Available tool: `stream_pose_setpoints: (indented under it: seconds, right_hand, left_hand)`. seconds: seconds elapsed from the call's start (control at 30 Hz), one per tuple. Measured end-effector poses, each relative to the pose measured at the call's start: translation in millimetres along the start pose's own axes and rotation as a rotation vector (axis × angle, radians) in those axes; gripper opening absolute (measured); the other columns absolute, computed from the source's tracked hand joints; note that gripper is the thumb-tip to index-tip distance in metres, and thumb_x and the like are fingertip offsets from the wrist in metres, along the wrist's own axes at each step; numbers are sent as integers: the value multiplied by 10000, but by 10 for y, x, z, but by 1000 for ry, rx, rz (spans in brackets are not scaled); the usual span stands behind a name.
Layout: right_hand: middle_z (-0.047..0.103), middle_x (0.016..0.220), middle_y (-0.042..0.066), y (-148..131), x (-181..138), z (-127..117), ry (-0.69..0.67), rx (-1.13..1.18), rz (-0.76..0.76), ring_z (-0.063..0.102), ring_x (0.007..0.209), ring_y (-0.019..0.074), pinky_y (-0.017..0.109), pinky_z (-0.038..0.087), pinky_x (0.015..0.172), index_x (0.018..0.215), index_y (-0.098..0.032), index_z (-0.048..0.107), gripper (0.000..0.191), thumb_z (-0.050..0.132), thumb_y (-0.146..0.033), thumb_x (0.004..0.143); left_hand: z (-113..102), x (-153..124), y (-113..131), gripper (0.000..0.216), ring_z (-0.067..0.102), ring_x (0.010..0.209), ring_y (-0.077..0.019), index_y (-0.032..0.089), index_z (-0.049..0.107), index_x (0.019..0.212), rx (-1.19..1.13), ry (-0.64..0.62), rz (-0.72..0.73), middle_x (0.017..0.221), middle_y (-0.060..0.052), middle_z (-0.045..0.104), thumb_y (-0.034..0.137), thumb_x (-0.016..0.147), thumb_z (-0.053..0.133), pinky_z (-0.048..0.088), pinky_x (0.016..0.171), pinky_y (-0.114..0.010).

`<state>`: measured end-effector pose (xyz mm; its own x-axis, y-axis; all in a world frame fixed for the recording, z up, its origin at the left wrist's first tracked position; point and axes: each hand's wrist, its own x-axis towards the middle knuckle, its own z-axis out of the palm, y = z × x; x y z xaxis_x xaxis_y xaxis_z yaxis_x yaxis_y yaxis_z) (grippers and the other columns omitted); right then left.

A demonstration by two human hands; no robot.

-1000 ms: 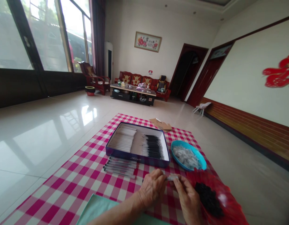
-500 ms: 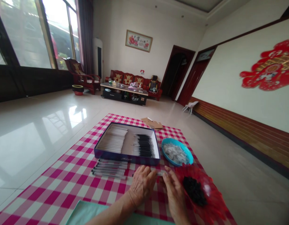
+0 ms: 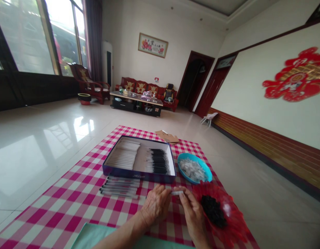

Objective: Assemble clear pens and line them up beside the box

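Observation:
My left hand [image 3: 156,204] and my right hand [image 3: 193,215] meet over the pink-and-white checked cloth [image 3: 72,211], pinching a small clear pen barrel [image 3: 177,193] between their fingertips. Just beyond my right hand lies a red plastic bag [image 3: 234,221] holding a heap of small black parts [image 3: 213,211]. A blue bowl [image 3: 187,156] of small clear pieces stands above it. A dark blue box lid [image 3: 139,176] holds white pen barrels on its left and black-tipped refills on its right. Several finished pens [image 3: 118,187] lie in a row left of my left hand.
A pale green cloth [image 3: 95,235] lies at the cloth's near edge, and flattened cardboard [image 3: 167,137] sits at its far edge. Glossy tile surrounds the cloth. Farther off stand a low table [image 3: 135,98], a red sofa [image 3: 139,86] and a wooden armchair [image 3: 88,83].
The whole scene has shifted left in view as my head turned right. My hands have drawn slightly closer around the clear barrel, which they hold throughout.

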<state>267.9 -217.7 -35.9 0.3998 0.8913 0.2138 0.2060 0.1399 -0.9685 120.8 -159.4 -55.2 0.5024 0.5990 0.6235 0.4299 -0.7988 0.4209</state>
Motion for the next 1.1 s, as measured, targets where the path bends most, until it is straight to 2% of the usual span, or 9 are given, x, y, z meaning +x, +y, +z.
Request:
stream_pose_setpoints:
  seconds: [0.2, 0.37, 0.5, 0.7, 0.77, 0.9, 0.97, 1.1]
  right_hand:
    - [736, 927, 34, 80, 10, -20, 37, -93, -23, 667, 906, 239, 304, 515, 835, 914, -231, 728, 278, 641, -448, 765]
    - [748, 885, 44, 61, -10, 10, 63, -91, 86, 693, 821, 252, 328, 546, 761, 920, -211, 729, 335, 641, -483, 745]
    - [753, 875, 45, -14, -35, 62, 107, -49, 125, 695, 822, 261, 336, 555, 741, 866, -218, 741, 311, 673, -478, 711]
    - [745, 856, 50, -13, -26, 104, 85, 69, 191, 690, 792, 253, 338, 558, 716, 861, -201, 725, 336, 694, -490, 692]
    - [735, 908, 52, 38, -41, 139, 83, 127, 179, 684, 823, 241, 331, 550, 734, 923, -200, 700, 356, 672, -491, 720]
    - [697, 1034, 54, 164, -124, 261, 65, 392, 156, 667, 910, 223, 344, 543, 746, 1109, -219, 600, 414, 541, -502, 812]
    - [686, 1049, 56, 219, -160, 306, 42, 460, 157, 655, 951, 228, 342, 543, 743, 1071, -219, 599, 369, 556, -470, 804]
    - [691, 1032, 69, 282, -168, 315, 35, 439, 169, 656, 964, 243, 337, 551, 719, 1010, -208, 610, 315, 594, -421, 778]
  left_hand:
    - [31, -12, -24, 290, 498, 646, -168, 195, 532, 751, 8, -1, -10, 679, -36, 536, 222, 953, 326, 382, 606, -271]
    - [33, -20, -17, 293, 465, 623, -164, 198, 513, 720, 42, 19, 24, 668, -34, 525, 198, 945, 325, 355, 576, -273]
    - [35, -29, -11, 269, 433, 608, -161, 201, 502, 713, 100, 27, 51, 658, -26, 511, 148, 925, 346, 347, 571, -275]
    - [28, -25, -6, 218, 440, 643, -175, 201, 511, 754, 125, -25, 63, 703, -26, 524, 119, 903, 375, 362, 589, -284]
    - [19, -12, 5, 194, 460, 672, -184, 198, 527, 787, 111, -42, 29, 724, -32, 537, 127, 902, 388, 375, 599, -287]
    - [-23, 27, 36, 154, 493, 735, -201, 192, 557, 929, 115, -87, -19, 786, -44, 563, 131, 886, 422, 408, 643, -303]
    - [-48, 46, 54, 171, 498, 753, -204, 194, 553, 986, 133, -95, -16, 804, -43, 569, 132, 882, 433, 417, 663, -311]
    - [-110, 75, 74, 154, 492, 734, -198, 202, 546, 978, 191, -101, 0, 803, -32, 571, 141, 884, 442, 413, 662, -313]
